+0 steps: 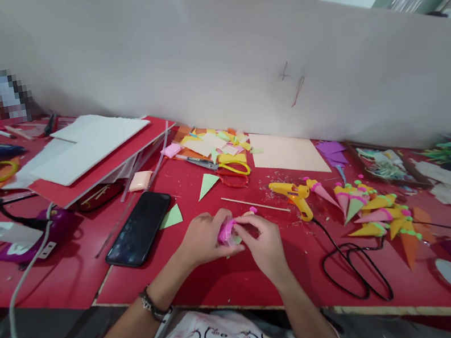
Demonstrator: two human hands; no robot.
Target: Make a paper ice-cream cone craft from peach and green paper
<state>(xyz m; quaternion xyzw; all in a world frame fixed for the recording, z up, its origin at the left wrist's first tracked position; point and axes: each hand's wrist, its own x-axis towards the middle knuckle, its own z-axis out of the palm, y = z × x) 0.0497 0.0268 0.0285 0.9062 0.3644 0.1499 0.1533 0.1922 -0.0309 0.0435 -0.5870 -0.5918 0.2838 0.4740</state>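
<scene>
Near the front of the red table [306,262], a pink packet [226,234] is held in the curled left hand [205,239], and its edge is pinched by the thumb and finger of the right hand [266,243]. It looks soft, so it might be squashed or torn if it is squeezed too hard. To the right, a black cord [325,233] is left in loops; if it is caught by the right arm [301,295], the yellow glue gun [297,197] could be tugged. Whether the gun is hot cannot be told, but skin might be burned if a hot tip is touched. The black phone [138,230] could be bumped by the left elbow. A thin stick [255,204] is laid just past the hands and might be knocked away. Small paper cones [382,215] could be bent if they are leaned on. Farther back, scissors [215,165] are set beside paper scraps [204,145].
</scene>
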